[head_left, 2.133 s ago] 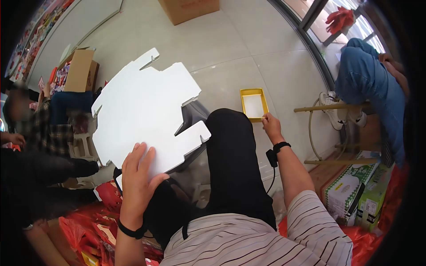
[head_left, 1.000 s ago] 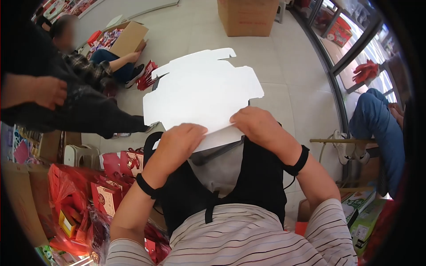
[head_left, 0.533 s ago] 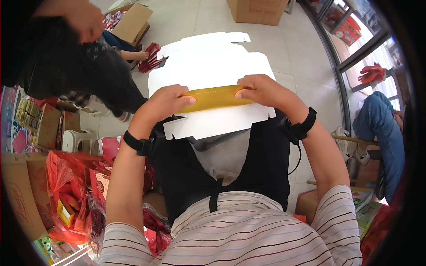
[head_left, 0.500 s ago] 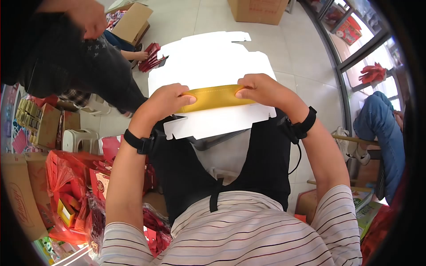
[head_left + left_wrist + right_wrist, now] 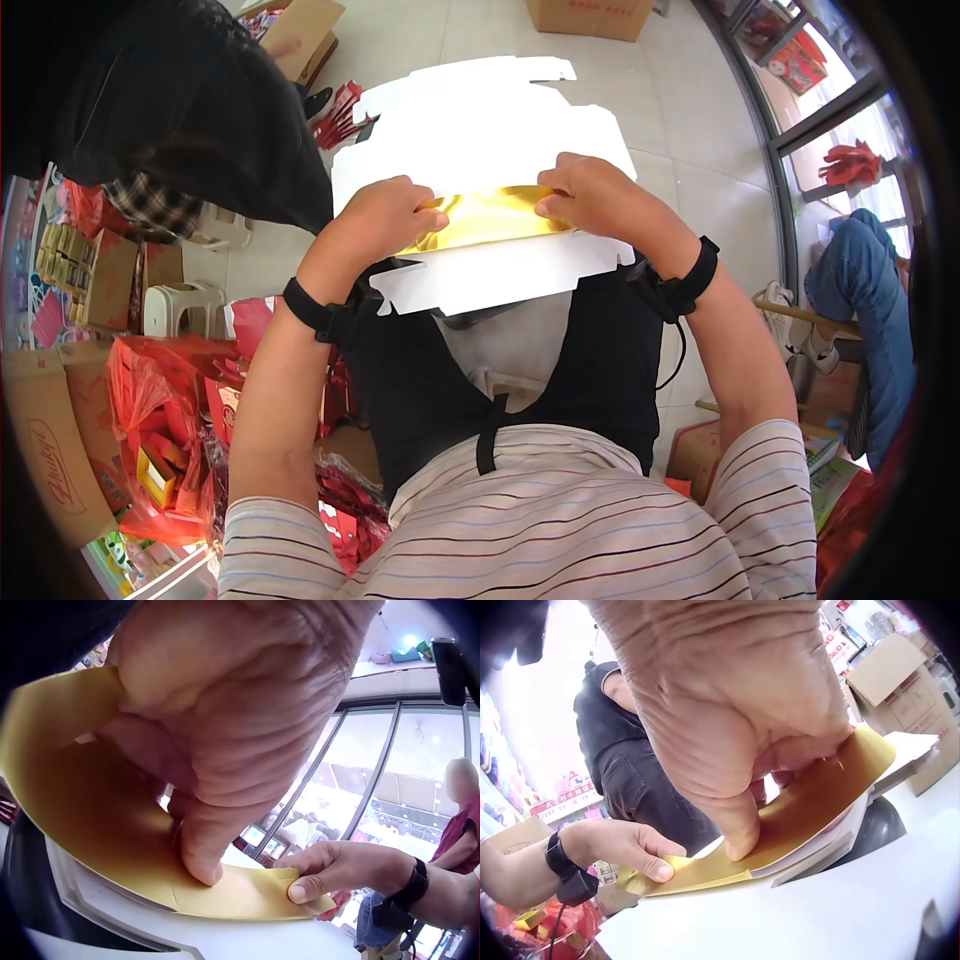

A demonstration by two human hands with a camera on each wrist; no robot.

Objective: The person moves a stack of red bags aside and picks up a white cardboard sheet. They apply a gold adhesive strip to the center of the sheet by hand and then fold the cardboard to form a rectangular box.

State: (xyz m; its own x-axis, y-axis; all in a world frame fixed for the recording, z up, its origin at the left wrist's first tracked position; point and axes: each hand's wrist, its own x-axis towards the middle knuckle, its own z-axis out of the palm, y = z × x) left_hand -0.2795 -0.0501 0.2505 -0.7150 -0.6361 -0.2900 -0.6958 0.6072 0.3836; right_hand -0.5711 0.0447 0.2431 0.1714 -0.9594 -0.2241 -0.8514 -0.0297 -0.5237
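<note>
A flat, notched cardboard box blank [image 5: 480, 130], white on top, lies across the knees over a dark support [image 5: 475, 319]. Its near part is bent up, showing a shiny gold face [image 5: 490, 217]. My left hand [image 5: 382, 222] pinches the left end of this gold part, thumb towards me. The other end is pinched by my right hand [image 5: 605, 205]. Below the gold part lies another white notched sheet [image 5: 510, 275]. Both wrist views show the gold card [image 5: 97, 802] curving, with each thumb pressed on it.
A person in dark clothes [image 5: 200, 110] stands close at the left, above a white stool [image 5: 185, 308]. Red plastic bags [image 5: 150, 400] and a carton [image 5: 50, 430] fill the lower left. At the right sits someone in jeans [image 5: 865, 330]. Another carton [image 5: 590, 18] stands ahead.
My right hand left a small yellow box on the floor at right and joined my left hand at the blank's near edge. Together they bent it up, turning the gold face into view.
</note>
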